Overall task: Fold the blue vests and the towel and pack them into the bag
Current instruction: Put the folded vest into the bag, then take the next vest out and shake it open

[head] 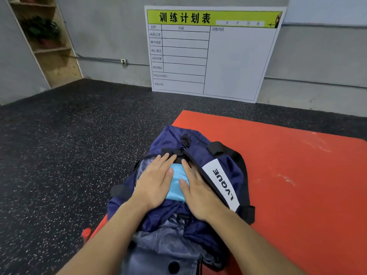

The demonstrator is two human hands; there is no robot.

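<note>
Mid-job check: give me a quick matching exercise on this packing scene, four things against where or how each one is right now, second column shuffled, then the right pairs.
Things:
1. light blue vest
2. navy duffel bag
3. left hand
4. white training board

Places or states:
A. leans against the grey wall
B. lies on the red mat, top open
C. sits in the bag's opening, between both hands
D. fingers straight, pressing flat on the left side of the opening

Pairs: 1-C, 2-B, 3-D, 4-A

The right hand presses flat on the other side of the vest.
</note>
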